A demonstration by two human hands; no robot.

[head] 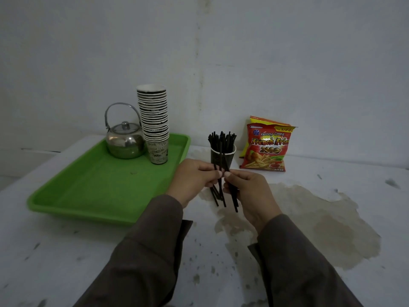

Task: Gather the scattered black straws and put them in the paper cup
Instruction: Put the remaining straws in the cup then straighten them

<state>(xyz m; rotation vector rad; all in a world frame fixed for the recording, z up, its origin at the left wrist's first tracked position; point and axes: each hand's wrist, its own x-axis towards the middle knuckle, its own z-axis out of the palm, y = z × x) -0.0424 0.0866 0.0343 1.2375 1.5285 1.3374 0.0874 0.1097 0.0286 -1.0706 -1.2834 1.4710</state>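
A dark paper cup (pixel 230 154) stands on the white table at centre, beyond my hands, with several black straws (pixel 222 138) sticking up out of it. In front of the cup I hold a bundle of black straws (pixel 221 196) upright with both hands. My left hand (pixel 193 178) pinches the bundle from the left and my right hand (pixel 247 189) pinches it from the right, fingertips almost touching. The bundle's lower ends hang below my hands, slightly fanned out. Its upper ends overlap the cup, so I cannot tell where they stop.
A green tray (pixel 93 191) lies at the left, carrying a steel kettle (pixel 125 140) and a tall stack of paper cups (pixel 155 125). A red French fries snack bag (pixel 267 147) leans against the wall at the right. The table (pixel 332 218) is stained near my right arm.
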